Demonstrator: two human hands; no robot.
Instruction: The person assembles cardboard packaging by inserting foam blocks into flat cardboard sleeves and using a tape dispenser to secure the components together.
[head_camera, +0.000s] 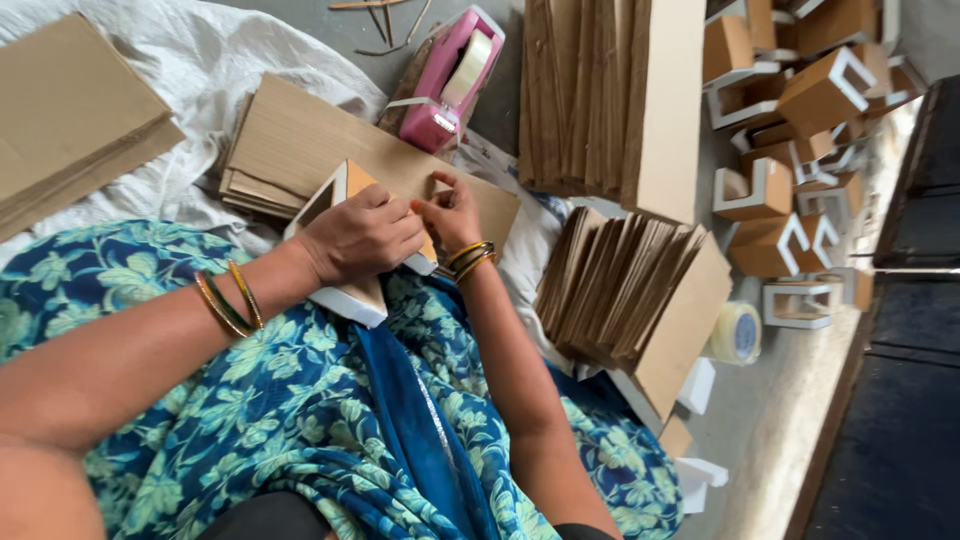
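Observation:
My left hand (362, 235) grips a triangular corner piece (340, 190) of white foam faced with brown cardboard, held over my lap. Opposite it, my right hand (450, 212) pinches the same piece at its right edge, fingertips pressed on the cardboard face. Both wrists carry bangles. The piece rests partly on my blue floral clothing (300, 400). Most of its lower part is hidden under my left hand.
A pink tape dispenser (448, 80) lies just beyond my hands. Flat cardboard sheets (290, 140) are stacked behind the piece, upright cardboard bundles (610, 90) (640, 300) to the right. Finished corner pieces (800, 110) are piled at the far right, beside a tape roll (737, 333).

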